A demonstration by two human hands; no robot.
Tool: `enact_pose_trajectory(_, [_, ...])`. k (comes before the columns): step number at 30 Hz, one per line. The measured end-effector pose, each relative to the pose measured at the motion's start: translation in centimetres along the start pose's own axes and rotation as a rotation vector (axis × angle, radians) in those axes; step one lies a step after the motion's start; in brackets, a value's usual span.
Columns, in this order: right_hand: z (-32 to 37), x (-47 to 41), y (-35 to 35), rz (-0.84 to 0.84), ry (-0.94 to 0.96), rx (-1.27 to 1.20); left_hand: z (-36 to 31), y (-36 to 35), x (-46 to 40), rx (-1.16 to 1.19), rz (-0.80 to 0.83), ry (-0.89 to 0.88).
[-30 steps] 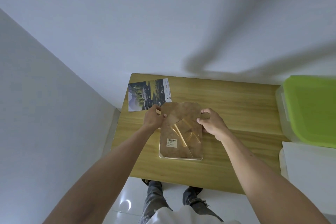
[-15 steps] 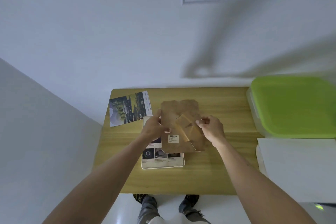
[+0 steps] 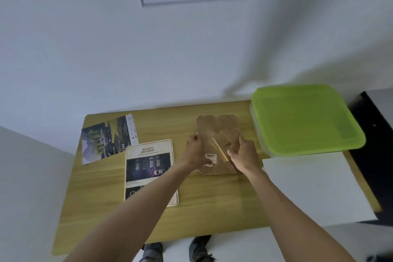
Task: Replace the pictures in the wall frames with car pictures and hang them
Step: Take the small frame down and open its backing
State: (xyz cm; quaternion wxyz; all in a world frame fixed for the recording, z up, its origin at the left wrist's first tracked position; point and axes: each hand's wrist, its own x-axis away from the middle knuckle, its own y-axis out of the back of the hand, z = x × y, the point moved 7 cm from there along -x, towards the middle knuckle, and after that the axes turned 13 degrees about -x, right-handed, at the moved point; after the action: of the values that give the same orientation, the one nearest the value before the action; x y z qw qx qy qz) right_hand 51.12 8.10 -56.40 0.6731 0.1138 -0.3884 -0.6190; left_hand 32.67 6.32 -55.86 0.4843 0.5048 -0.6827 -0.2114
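Both hands, left point(image 3: 196, 154) and right point(image 3: 244, 158), pinch the detached backing board point(image 3: 219, 132) in their fingers; frame point(image 3: 148, 173) lies open on the counter point(image 3: 212, 202); reassembly and hanging remain.

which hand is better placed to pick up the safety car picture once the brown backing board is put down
Left, probably. The left hand grips the backing board's left edge, right beside the safety picture on the table. The right hand holds the far edge, nearer the green-lidded box.
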Motion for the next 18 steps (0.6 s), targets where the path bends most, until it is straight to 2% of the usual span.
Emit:
enact_pose_trajectory(10, [-1.8,-0.9,-0.8,-0.032,0.113,0.242,-1.8,-3.7,-1.2,-0.261,0.001,-0.028])
enact_pose_trajectory(18, [-2.2,-0.6,-1.4,-0.052,0.136,0.265,-1.4,-4.2,-1.7,-0.304,-0.007,-0.053])
